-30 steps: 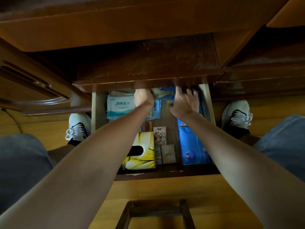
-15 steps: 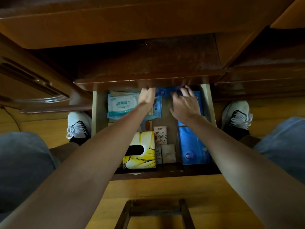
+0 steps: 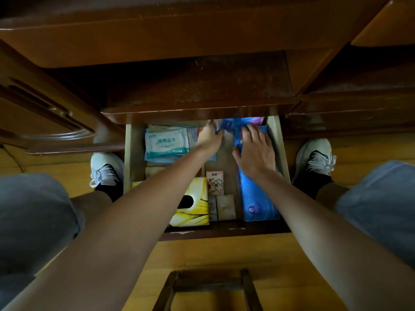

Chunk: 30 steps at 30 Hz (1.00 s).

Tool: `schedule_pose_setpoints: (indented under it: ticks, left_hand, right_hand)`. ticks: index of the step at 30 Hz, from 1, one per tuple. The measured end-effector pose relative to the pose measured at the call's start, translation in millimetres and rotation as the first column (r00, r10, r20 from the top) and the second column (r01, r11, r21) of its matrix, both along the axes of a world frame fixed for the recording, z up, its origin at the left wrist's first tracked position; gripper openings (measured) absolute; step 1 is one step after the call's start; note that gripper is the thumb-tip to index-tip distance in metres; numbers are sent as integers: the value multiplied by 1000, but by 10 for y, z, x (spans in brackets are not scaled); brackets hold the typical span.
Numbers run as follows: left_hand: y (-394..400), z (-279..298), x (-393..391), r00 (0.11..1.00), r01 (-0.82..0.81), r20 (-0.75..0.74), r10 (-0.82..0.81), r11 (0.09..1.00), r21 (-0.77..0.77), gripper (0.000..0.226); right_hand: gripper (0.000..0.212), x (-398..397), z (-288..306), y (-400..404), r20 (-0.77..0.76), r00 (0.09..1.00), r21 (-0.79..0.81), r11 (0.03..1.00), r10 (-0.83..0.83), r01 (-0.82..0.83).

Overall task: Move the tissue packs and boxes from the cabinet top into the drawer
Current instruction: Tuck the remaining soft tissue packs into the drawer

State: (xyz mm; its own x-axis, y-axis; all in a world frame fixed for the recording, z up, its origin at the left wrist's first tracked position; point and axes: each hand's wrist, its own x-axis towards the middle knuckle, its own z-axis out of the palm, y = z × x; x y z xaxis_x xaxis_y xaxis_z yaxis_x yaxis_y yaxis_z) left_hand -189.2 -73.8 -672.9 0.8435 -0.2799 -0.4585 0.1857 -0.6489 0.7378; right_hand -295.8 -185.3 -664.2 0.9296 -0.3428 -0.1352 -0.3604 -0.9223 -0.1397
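Observation:
The open wooden drawer [image 3: 128, 153] sticks out below the dark cabinet top [image 3: 197, 86]. Both my hands reach to its far end. My left hand [image 3: 210, 140] pinches the left end of a crumpled blue tissue pack [image 3: 235, 125] that lies partly under the cabinet edge. My right hand [image 3: 256, 151] rests on the same pack with spread fingers. Inside the drawer lie a white-blue wet wipes pack [image 3: 166, 142], a yellow tissue box [image 3: 197, 207], a small cat-print pack [image 3: 215, 182], beige small packs [image 3: 225, 207] and a long blue tissue pack [image 3: 256, 203].
My knees in blue shorts frame the drawer, and my white shoes [image 3: 105, 169] [image 3: 316, 158] stand on the yellow wood floor on either side. A dark wooden stool frame [image 3: 208, 288] sits at the bottom. A cabinet door [image 3: 45, 122] stands to the left.
Both hands have drawn back a little from under the cabinet edge, bringing the crumpled blue pack further into sight. My right hand's fingers have spread over it.

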Motion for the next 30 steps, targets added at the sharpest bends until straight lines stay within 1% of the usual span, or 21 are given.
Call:
schedule_pose_setpoints:
  ticks: [2,4,7,8,9,11,12,13,14,15,16,17,18,19,21,23,26,30]
  left_hand:
    - [176,160,-84,998,48,37,-50,998,39,39]
    - [391,379,-191,993,114,36,-117,992,57,33]
    - [857,724,-433,969,242,48,-244,969,43,34]
    - [1032,836,-525,959,278,53,-280,960,36,36]
    - [1201,936,-625,946,318,58,-320,947,38,38]
    - [1519,1094,-842,901,414,87,-425,903,115,46]
    - [1679,1160,-962,872,459,100,-480,871,178,55]
    - [1828,1220,-1079,835,506,104,-540,829,240,66]
    - [1971,1261,-1187,784,565,94,-613,768,302,77]
    - [2095,1279,-1285,717,627,74,-694,687,367,84]
    - [2196,1280,-1369,636,679,48,-770,588,438,87]
    - [2271,1260,-1436,560,708,25,-828,494,505,85]
    - [2314,1230,-1483,502,713,15,-865,424,558,78]
    - [2326,1192,-1508,467,703,25,-884,388,596,68]
    - [2314,1150,-1518,441,666,69,-895,378,643,46]
    - [2307,1145,-1501,447,641,84,-891,384,664,37]
    - [2344,1122,-1480,454,610,111,-884,400,684,36]
    - [2333,1091,-1304,496,508,224,-839,490,708,40]
  right_hand:
    - [71,-35,95,17,-18,1000,35,999,6,-5]
    - [67,-120,240,8,-21,998,79,995,55,-53]
    - [48,-336,514,22,-20,965,103,961,260,-257]
    - [43,-416,621,47,-43,948,126,943,314,-307]
    - [45,-515,737,85,-93,930,160,927,355,-338]
    - [61,-757,933,202,-195,885,219,898,423,-381]
    - [66,-897,1002,276,-238,860,257,883,451,-392]
    - [66,-1043,1051,357,-290,832,301,870,473,-390]
    - [64,-1181,1074,434,-351,792,320,859,500,-400]
    - [63,-1306,1070,505,-402,750,316,848,526,-426]
    - [60,-1402,1061,561,-437,715,286,838,546,-466]
    - [53,-1462,1055,607,-448,699,250,829,557,-501]
    - [44,-1484,1048,634,-436,704,221,825,561,-521]
    - [37,-1482,1056,646,-423,715,196,827,556,-527]
    - [28,-1448,1066,644,-423,715,151,821,557,-550]
    - [28,-1423,1049,630,-438,706,131,816,557,-563]
    - [28,-1377,1015,622,-436,709,108,814,555,-571]
    - [27,-1139,1022,559,-350,782,88,849,516,-521]
